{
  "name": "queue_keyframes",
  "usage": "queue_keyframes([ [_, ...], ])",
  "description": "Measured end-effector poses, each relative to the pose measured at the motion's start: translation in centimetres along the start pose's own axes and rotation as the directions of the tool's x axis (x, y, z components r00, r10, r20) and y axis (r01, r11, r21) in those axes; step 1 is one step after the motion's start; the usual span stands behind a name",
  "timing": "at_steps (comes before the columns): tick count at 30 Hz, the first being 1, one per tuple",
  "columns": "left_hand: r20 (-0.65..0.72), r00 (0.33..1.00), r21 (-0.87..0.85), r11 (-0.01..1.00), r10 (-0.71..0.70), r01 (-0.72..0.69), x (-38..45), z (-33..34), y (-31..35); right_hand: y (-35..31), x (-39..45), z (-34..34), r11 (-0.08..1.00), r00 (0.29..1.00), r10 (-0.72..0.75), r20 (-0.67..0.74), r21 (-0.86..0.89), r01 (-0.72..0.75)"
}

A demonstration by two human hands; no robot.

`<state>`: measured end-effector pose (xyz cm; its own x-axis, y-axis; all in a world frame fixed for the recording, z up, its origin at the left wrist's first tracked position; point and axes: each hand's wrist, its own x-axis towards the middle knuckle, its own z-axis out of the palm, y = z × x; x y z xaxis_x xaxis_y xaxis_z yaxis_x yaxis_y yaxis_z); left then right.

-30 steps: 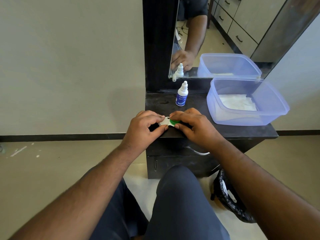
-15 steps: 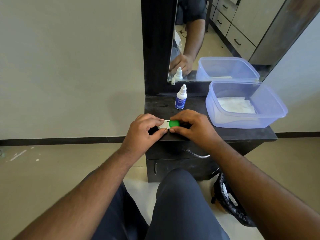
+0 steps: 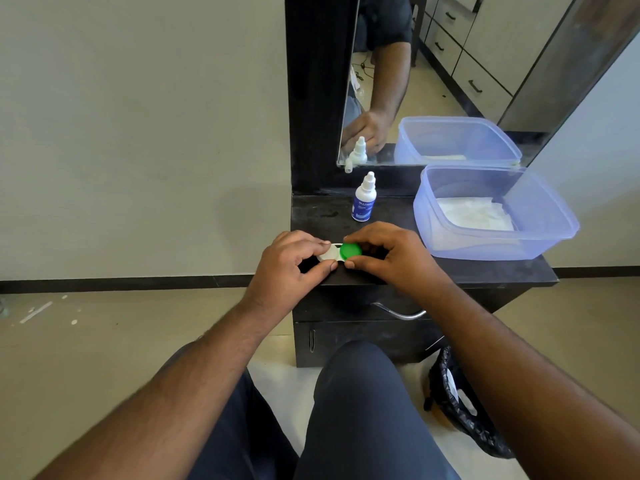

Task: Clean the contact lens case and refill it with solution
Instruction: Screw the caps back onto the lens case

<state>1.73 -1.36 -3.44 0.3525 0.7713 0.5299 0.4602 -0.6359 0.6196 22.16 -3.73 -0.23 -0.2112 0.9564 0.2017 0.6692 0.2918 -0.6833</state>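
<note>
A contact lens case (image 3: 330, 253) with a white cap on its left well and a green cap (image 3: 350, 251) on its right well sits at the front edge of the black dresser top (image 3: 485, 270). My left hand (image 3: 289, 268) pinches the white side between thumb and fingers. My right hand (image 3: 391, 259) pinches the green cap with thumb and forefinger. A small white solution bottle (image 3: 363, 199) with a blue label stands upright behind the hands, its cap on.
A clear bluish plastic tub (image 3: 495, 213) holding white tissue sits to the right on the dresser. A mirror (image 3: 433, 81) leans behind it. A black-lined bin (image 3: 464, 403) stands on the floor at the right, by my knee (image 3: 360, 393).
The green cap is more exposed between my right thumb and forefinger than before. My hands have stayed in place on the case.
</note>
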Motion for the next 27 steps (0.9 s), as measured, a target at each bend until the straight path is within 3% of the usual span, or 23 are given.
queue_keyframes([
  [8,-0.006,1.000,-0.010,1.000,-0.001,0.001,0.06,-0.01,0.00,0.09,-0.05,0.04,0.998,0.998,-0.063,-0.006,-0.026,0.062],
  [16,0.019,1.000,0.023,1.000,0.014,-0.014,0.12,-0.20,0.11,-0.22,0.06,0.69,0.997,0.999,0.012,-0.049,-0.077,-0.016],
  [20,0.027,1.000,0.014,1.000,0.009,-0.009,0.13,-0.26,0.09,0.01,-0.20,-0.07,0.996,0.996,-0.083,0.021,-0.017,0.084],
  [27,0.021,1.000,0.018,1.000,0.009,-0.009,0.08,-0.31,0.23,0.38,-0.10,0.43,0.979,0.987,-0.157,0.036,-0.124,0.160],
])
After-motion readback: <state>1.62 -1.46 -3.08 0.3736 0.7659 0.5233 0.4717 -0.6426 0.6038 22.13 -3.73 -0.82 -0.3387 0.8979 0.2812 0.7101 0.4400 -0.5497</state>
